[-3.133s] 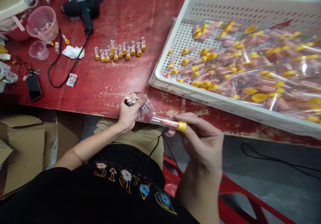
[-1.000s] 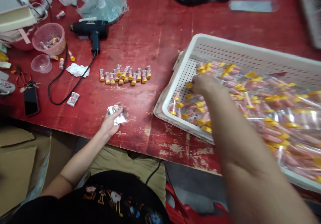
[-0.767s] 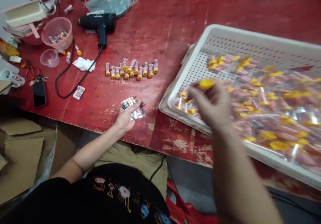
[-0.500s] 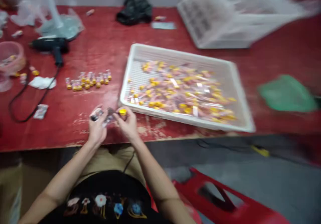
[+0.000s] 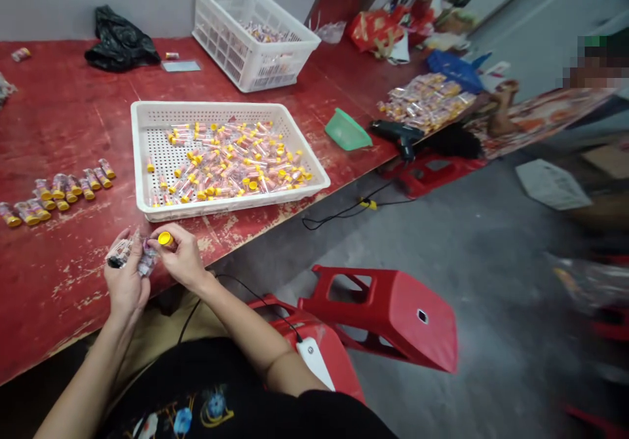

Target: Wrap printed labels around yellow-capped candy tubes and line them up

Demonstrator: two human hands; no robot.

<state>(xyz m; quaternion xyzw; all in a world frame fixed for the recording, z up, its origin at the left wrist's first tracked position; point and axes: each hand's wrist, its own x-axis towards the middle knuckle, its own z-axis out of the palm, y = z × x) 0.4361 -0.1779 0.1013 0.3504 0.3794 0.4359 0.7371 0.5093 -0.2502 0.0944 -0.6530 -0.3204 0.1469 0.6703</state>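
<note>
Near the table's front edge, my left hand (image 5: 126, 282) is closed around a bunch of crumpled clear plastic sleeves (image 5: 146, 265) with a dark end poking out. My right hand (image 5: 184, 259) grips a small tube with a yellow cap (image 5: 166, 238), cap facing up; its fingertips meet the plastic beside my left hand. Just beyond both hands lies a white perforated tray (image 5: 140, 193) holding many yellow-capped clear tubes (image 5: 230, 160). To the left, several wrapped tubes (image 5: 59, 190) stand or lean in uneven rows on the red table (image 5: 83, 137).
A white crate (image 5: 255, 65) with more tubes stands behind the tray, near a black plastic bag (image 5: 120, 39). Rightward are a green basket (image 5: 348, 131), a heat gun (image 5: 400, 134) and bagged tubes (image 5: 427, 101). A red stool (image 5: 393, 314) lies on the floor. Another person sits far right.
My view has swung to the right, so the tray and crate appear further left and the far right end of the table shows. Both hands keep their hold, close together.
</note>
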